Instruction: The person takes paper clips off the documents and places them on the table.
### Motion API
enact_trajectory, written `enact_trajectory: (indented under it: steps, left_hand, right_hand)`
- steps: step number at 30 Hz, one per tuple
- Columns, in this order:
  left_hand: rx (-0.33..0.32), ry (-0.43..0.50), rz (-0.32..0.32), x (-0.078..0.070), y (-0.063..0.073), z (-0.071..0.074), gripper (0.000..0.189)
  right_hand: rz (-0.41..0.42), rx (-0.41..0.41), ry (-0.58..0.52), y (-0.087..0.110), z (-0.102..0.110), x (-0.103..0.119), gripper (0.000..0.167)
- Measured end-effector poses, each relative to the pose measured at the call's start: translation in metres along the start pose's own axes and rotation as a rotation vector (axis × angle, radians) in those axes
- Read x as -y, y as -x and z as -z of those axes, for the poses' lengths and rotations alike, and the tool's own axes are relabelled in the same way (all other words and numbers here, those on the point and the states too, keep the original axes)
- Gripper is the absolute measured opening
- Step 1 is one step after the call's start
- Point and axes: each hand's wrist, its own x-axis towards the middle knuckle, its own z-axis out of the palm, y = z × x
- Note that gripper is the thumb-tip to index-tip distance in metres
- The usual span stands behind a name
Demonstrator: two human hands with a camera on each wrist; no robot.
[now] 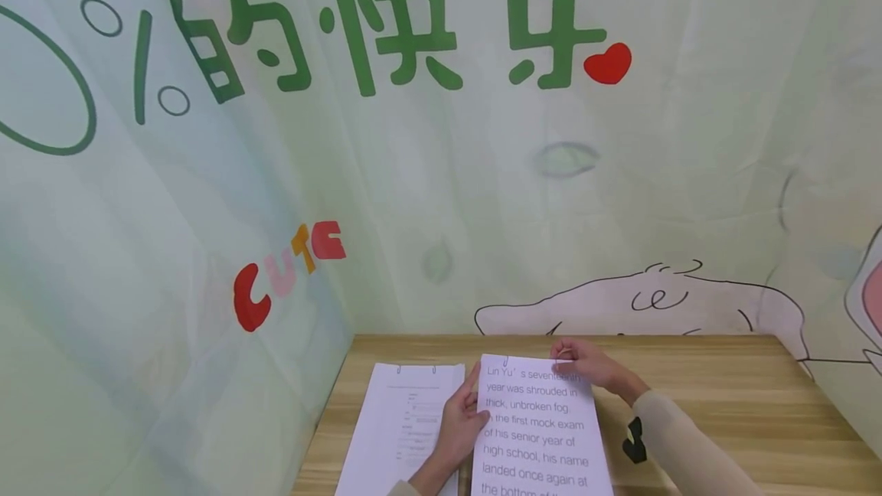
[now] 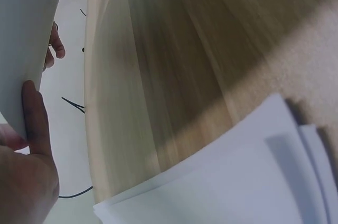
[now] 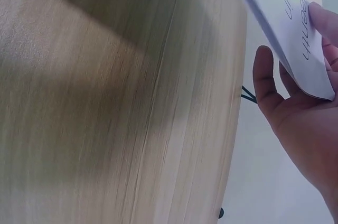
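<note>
A: Where is the work?

B: Between the two hands: a white paper stack with large dark print (image 1: 534, 435), its top end lifted off the pale wood-grain worktop (image 1: 723, 393).

A: And the fingers?

B: Those of the left hand (image 1: 458, 427) grip its left edge, thumb on the printed side. Those of the right hand (image 1: 599, 370) pinch the upper right corner, some over the print, others behind. In the right wrist view one finger stands free of the paper.

A: What is at the top edge?

B: A small thin ring (image 1: 505, 361), between the two sets of fingers. A fine curved line shows right at the right fingertips, too small for me to name.

A: How would you handle this well?

B: I'd make the left fingers the steady clamp, so the sheets stay aligned, and work the right ones lightly, without creasing the corner. Near the ring, ease rather than tug; a sheet could tear.

A: Anything close by?

B: A white paper stack with small print (image 1: 379, 435) lies just left of the left fingers, two thin rings (image 1: 434, 368) along its top. I'd lift that wrist clear of it.
</note>
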Motion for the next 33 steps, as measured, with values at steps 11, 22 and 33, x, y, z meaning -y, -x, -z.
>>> enact_trajectory:
  steps: [11,22,33]
  left_hand:
    - [-0.013,0.011,0.003,-0.0018,0.0004,0.0000,0.089]
    - [-0.012,0.013,0.008,-0.0027,0.0006,0.0001,0.089]
    - [-0.031,-0.008,0.016,0.0005,0.0012,-0.0022,0.090]
  right_hand:
    - [0.012,0.009,-0.025,-0.0007,-0.0020,0.0055,0.022]
    - [0.024,0.023,-0.028,-0.0019,-0.0022,0.0075,0.019]
    - [0.018,0.004,-0.006,-0.0013,-0.0041,0.0062,0.018]
